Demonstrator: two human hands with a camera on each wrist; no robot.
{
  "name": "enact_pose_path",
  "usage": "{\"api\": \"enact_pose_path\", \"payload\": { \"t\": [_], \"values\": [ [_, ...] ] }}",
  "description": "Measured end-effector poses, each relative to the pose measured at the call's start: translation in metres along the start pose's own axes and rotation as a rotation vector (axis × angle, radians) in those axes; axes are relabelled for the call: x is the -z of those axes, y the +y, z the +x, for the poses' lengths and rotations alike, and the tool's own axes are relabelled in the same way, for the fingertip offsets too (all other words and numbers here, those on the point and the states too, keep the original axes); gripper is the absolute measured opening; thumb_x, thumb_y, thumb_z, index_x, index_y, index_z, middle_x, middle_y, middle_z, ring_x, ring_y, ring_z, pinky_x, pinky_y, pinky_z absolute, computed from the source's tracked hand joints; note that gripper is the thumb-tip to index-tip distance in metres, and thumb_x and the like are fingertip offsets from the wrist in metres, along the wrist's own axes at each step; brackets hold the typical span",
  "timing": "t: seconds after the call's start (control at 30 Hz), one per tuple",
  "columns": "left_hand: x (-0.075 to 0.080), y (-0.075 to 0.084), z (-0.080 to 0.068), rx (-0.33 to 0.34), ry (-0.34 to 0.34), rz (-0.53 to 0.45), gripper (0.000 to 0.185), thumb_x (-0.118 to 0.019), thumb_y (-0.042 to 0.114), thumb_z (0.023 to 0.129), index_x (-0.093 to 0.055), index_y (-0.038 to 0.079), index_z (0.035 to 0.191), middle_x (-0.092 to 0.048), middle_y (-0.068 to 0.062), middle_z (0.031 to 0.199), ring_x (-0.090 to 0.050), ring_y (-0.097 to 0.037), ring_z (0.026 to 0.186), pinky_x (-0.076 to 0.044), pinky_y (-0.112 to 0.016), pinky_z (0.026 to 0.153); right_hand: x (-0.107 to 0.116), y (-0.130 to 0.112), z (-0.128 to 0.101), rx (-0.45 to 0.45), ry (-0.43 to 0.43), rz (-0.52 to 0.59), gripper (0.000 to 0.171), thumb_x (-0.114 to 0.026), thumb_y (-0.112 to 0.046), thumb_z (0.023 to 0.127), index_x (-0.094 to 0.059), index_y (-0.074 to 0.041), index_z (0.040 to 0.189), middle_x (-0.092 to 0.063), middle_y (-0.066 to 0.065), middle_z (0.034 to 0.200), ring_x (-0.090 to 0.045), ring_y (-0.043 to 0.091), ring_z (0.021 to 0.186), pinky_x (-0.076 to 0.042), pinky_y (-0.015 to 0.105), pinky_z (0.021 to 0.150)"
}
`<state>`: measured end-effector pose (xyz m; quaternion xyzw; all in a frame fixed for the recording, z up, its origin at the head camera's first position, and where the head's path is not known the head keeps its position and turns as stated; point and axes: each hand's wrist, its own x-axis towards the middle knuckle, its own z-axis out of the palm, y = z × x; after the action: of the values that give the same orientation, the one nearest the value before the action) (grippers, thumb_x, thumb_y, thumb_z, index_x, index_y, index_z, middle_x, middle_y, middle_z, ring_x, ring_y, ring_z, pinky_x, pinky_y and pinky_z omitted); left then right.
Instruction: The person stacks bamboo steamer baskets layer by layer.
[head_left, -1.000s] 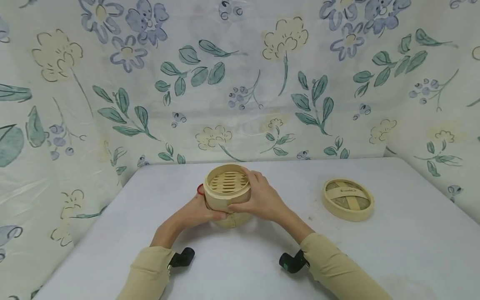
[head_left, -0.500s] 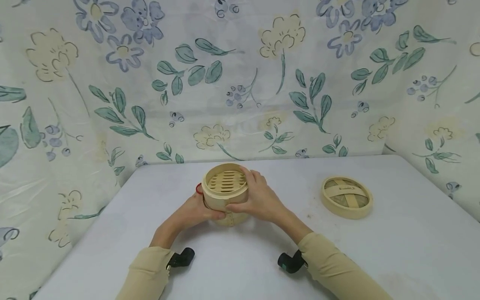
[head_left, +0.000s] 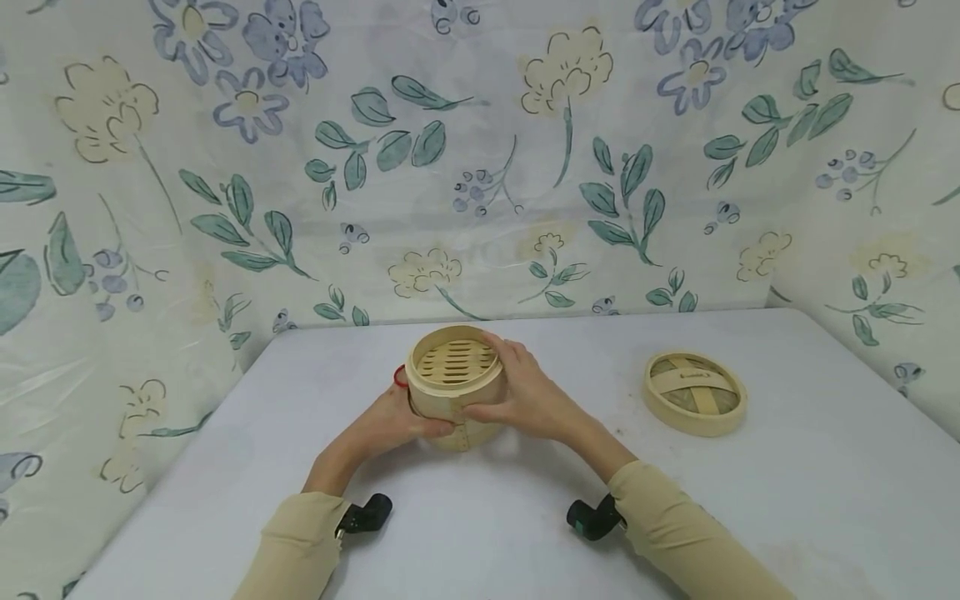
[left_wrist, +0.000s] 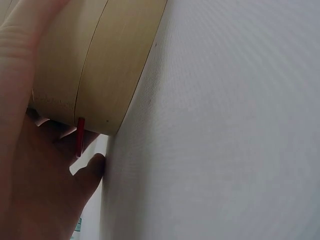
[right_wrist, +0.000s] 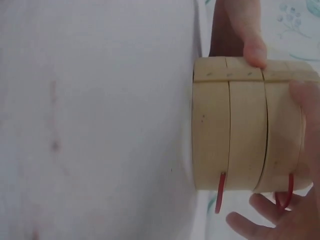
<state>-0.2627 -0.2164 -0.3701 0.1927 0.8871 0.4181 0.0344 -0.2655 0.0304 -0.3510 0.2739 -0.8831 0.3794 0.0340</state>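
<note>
In the head view, two bamboo steamer baskets stand stacked near the table's middle. The upper basket, its slatted floor showing inside, sits on the lower basket. My right hand grips the upper one from the right, thumb on its front wall and fingers at the far rim. From the left, my left hand holds the stack lower down. Its thumb tip lies by the seam between the baskets in the right wrist view. Red loops hang on the walls. In the left wrist view, fingers go behind the bamboo wall.
The round bamboo lid, with crossed strips on top, lies to the right on the white table. Behind the table's far edge hangs a floral-patterned sheet. Black cameras sit at both wrists.
My right hand and sleeve have shifted slightly to the right, its thumb sliding a little along the upper basket's front. The left hand keeps its hold, and the stack looks nearly unmoved.
</note>
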Motion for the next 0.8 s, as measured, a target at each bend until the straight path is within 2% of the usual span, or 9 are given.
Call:
{"api": "enact_pose_path", "payload": {
  "t": [0.1,0.23,0.37,0.5,0.6,0.8],
  "values": [
    [0.000,0.000,0.001,-0.015,-0.003,-0.017,0.090,-0.087,0.035,0.073,-0.034,0.021,0.145,-0.057,-0.006,0.136,-0.049,-0.025,0.127,-0.034,-0.050,0.109,0.003,0.005,0.000,0.035,-0.006,0.061,0.100,-0.080,-0.040,0.081,-0.018,-0.023,0.158,-0.035,0.011,0.149,-0.039,0.025,0.134,-0.042,0.047,0.105],
    [0.000,0.000,0.000,-0.007,-0.014,-0.034,0.093,-0.087,0.034,0.074,-0.031,0.022,0.147,-0.053,-0.006,0.140,-0.046,-0.026,0.131,-0.032,-0.053,0.111,0.006,0.010,-0.001,0.042,-0.011,0.084,0.100,-0.080,-0.038,0.082,-0.019,-0.018,0.158,-0.037,0.011,0.147,-0.044,0.023,0.129,-0.047,0.041,0.100],
    [-0.001,0.001,0.002,0.005,-0.022,-0.057,0.095,-0.087,0.034,0.073,-0.028,0.024,0.147,-0.051,-0.005,0.142,-0.044,-0.026,0.133,-0.030,-0.053,0.112,0.011,0.016,-0.006,0.019,0.003,0.055,0.101,-0.081,-0.039,0.081,-0.020,-0.012,0.157,-0.038,0.012,0.149,-0.041,0.028,0.133,-0.042,0.047,0.106],
    [-0.001,0.001,0.004,-0.015,-0.028,-0.093,0.095,-0.087,0.030,0.073,-0.028,0.023,0.147,-0.050,-0.004,0.142,-0.043,-0.025,0.133,-0.029,-0.050,0.112,0.016,0.023,-0.013,-0.023,0.014,0.033,0.101,-0.080,-0.042,0.081,-0.020,-0.014,0.157,-0.038,0.014,0.151,-0.036,0.030,0.138,-0.036,0.052,0.110],
    [-0.002,0.001,0.005,-0.032,-0.039,-0.098,0.094,-0.087,0.028,0.073,-0.029,0.023,0.147,-0.050,-0.004,0.142,-0.043,-0.025,0.133,-0.028,-0.050,0.112,0.019,0.029,-0.016,-0.042,0.007,0.042,0.100,-0.079,-0.041,0.082,-0.020,-0.015,0.157,-0.038,0.016,0.150,-0.037,0.032,0.138,-0.038,0.054,0.108],
    [-0.002,0.001,0.003,-0.044,-0.036,-0.113,0.094,-0.087,0.027,0.073,-0.029,0.023,0.148,-0.051,-0.004,0.142,-0.042,-0.025,0.134,-0.027,-0.051,0.113,0.026,0.035,-0.018,-0.020,0.007,0.031,0.097,-0.079,-0.037,0.083,-0.020,-0.014,0.156,-0.038,0.019,0.151,-0.039,0.035,0.136,-0.038,0.055,0.107]
  ]
}}
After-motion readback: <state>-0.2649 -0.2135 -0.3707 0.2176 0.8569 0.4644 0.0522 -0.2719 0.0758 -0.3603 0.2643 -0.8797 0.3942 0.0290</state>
